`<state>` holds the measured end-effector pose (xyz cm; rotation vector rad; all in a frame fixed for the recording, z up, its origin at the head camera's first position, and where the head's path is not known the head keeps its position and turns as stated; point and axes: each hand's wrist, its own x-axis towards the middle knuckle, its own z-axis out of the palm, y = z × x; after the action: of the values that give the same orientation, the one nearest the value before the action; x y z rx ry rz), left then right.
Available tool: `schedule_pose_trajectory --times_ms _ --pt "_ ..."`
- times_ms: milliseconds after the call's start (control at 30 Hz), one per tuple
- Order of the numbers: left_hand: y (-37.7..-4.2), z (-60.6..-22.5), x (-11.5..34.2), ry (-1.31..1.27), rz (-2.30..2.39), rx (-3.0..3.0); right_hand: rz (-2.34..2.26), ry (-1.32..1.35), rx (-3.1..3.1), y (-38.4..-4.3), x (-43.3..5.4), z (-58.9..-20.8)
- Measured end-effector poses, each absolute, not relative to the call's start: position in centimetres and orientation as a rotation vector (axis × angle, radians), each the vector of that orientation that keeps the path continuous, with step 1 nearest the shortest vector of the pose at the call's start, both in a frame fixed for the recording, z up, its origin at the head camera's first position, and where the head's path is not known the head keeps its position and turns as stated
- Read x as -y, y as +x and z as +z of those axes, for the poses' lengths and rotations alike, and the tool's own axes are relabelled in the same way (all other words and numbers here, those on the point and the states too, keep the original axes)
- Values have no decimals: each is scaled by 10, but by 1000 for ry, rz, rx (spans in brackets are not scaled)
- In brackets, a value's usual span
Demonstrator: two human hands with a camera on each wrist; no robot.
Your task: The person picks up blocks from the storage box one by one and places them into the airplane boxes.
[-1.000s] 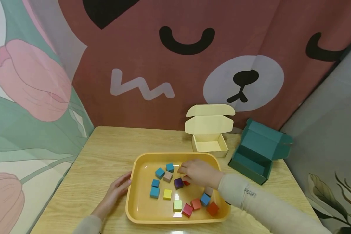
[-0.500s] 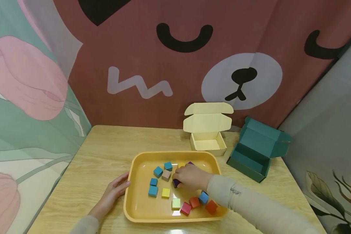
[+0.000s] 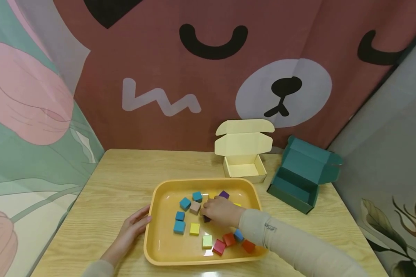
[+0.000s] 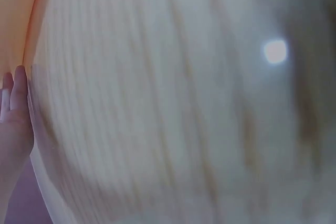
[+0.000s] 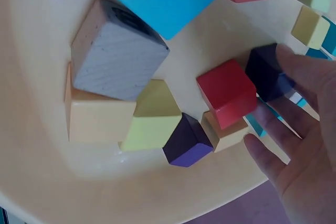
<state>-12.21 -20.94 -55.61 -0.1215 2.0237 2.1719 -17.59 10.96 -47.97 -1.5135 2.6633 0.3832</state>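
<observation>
A yellow tray (image 3: 180,261) full of coloured cubes stands on the table. My right hand (image 3: 223,211) reaches into its middle and pinches a dark purple cube (image 5: 265,72) between thumb and fingers. Right beside that one lies a red cube (image 5: 227,93), hidden under the hand in the head view. A second purple cube (image 3: 223,194) sits just beyond the fingers. My left hand (image 3: 129,231) rests its fairly straight fingers against the tray's left rim; its wrist view shows mostly tabletop and those fingers (image 4: 20,90).
Several blue cubes (image 3: 179,227), a wooden cube (image 3: 195,207) and a yellow cube (image 3: 194,229) lie in the tray's left half. Red cubes (image 3: 219,247) are near its front. Behind stand an open cream box (image 3: 245,169) and an open green box (image 3: 292,188).
My right hand has shifted left and toward me, from the back of the tray onto the dark purple cube, which it now pinches. The left hand stays at the rim.
</observation>
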Motion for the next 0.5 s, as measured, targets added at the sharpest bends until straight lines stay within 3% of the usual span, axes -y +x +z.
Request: schedule_pose_trajectory --times_ms 500 --pt "-121 -550 209 -92 2165 -1984 358 -1611 -2646 -182 -113 -480"
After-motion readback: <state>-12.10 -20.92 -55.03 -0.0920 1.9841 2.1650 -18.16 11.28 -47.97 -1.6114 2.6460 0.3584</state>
